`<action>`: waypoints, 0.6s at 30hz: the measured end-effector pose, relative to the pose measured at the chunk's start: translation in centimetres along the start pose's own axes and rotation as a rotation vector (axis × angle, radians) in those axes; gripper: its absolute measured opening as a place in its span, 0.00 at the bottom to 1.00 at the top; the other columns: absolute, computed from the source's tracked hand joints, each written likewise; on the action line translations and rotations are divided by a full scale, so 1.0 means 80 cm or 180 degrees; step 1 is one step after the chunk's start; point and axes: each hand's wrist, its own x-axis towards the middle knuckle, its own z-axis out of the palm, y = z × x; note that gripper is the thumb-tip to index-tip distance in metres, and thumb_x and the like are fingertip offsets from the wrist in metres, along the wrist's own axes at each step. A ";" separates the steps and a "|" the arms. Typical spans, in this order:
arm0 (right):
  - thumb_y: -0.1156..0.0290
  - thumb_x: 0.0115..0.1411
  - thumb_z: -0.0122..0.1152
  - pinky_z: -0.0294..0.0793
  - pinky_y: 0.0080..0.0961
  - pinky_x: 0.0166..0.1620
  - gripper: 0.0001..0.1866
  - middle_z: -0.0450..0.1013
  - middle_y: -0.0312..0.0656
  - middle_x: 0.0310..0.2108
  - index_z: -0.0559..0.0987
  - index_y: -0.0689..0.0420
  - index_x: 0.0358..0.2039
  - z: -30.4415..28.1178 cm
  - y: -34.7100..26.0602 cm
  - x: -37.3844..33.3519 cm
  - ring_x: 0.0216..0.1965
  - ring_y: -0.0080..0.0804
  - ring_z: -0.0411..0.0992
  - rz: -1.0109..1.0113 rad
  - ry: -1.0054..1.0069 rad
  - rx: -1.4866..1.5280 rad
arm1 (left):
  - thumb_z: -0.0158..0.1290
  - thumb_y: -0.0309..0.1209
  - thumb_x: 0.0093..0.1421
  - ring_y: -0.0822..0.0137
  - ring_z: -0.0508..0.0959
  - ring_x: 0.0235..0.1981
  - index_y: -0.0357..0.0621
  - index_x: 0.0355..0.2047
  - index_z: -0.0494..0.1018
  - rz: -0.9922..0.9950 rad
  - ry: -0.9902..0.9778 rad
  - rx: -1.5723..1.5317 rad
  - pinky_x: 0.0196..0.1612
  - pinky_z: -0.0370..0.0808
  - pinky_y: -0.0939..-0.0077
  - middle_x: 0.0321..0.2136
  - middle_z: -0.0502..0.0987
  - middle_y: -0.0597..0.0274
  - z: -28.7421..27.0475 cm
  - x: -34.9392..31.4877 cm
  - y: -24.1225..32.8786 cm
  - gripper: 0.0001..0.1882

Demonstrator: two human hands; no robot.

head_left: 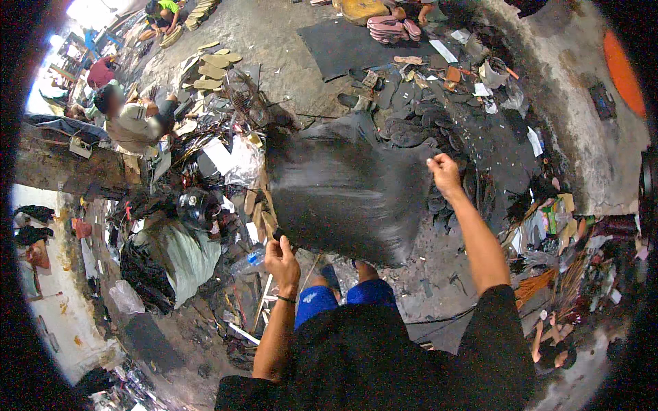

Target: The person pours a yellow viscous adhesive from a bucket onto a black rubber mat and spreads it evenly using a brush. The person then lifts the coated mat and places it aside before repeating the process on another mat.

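Observation:
A large black plastic bag (336, 192) hangs spread out in front of my legs, its surface smeared by motion in places. My left hand (282, 264) pinches its near left corner. At its right side my right hand (446, 176) grips the edge, thumb and fingers closed. Whether the bag's mouth is open I cannot tell. Beyond the right hand, a heap of dark shoe soles (428, 123) lies on the floor, partly covered by the bag.
A standing fan (247, 99) is just past the bag's far left corner. A seated person (133, 123) works at the left. Pale soles (216, 68) and pink soles (391, 29) lie farther off. A dark helmet (197, 207) and a pale green sack (181, 253) stand left of me.

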 end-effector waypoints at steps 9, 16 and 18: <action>0.69 0.53 0.62 0.64 0.24 0.27 0.09 0.65 0.32 0.18 0.71 0.58 0.25 0.166 0.059 -0.137 0.21 0.20 0.62 0.0512 -0.0166 0.0072 | 0.50 0.35 0.62 0.74 0.70 0.20 0.36 0.22 0.65 -0.1357 0.0039 -0.0152 0.24 0.73 0.75 0.20 0.69 0.64 -0.017 -0.138 -0.305 0.16; 0.66 0.52 0.62 0.69 0.38 0.37 0.10 0.72 0.46 0.28 0.74 0.59 0.27 0.066 0.220 -0.310 0.33 0.43 0.71 0.1493 0.0436 -0.1732 | 0.53 0.37 0.56 0.55 0.77 0.22 0.30 0.24 0.73 -0.1425 -0.0695 0.1522 0.28 0.73 0.61 0.21 0.77 0.45 -0.013 -0.242 -0.393 0.17; 0.64 0.53 0.62 0.69 0.38 0.37 0.11 0.73 0.45 0.29 0.74 0.58 0.27 0.031 0.276 -0.344 0.32 0.42 0.71 0.2339 0.0600 -0.2069 | 0.54 0.38 0.54 0.51 0.79 0.25 0.30 0.23 0.75 -0.1639 -0.0878 0.1624 0.30 0.73 0.60 0.21 0.77 0.41 -0.002 -0.257 -0.419 0.18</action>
